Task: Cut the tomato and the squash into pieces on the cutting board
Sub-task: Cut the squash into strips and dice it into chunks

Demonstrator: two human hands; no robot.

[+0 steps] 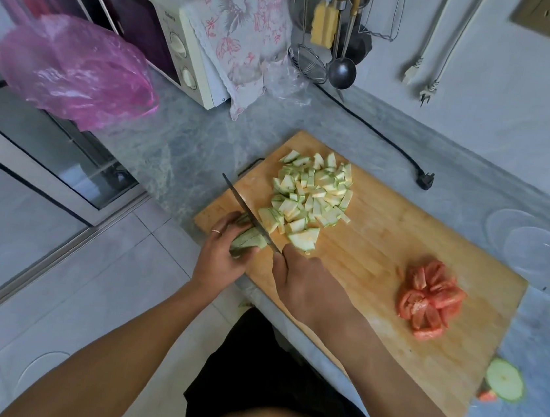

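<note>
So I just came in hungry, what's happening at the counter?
A person is chopping vegetables on a wooden cutting board. The left hand holds the last length of squash at the board's near corner, while the right hand has a grip on a knife whose blade is at the squash's cut end. A pile of squash pieces lies beyond it, and the tomato is already cut into wedges. One round squash slice lies off the board.

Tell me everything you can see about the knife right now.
The knife has a long, thin, dark blade that narrows to a point aimed away from the person. It slants across the cutting board's left end. The right hand grips its hidden handle. The blade rests on the uncut squash piece that the left hand holds.
</note>
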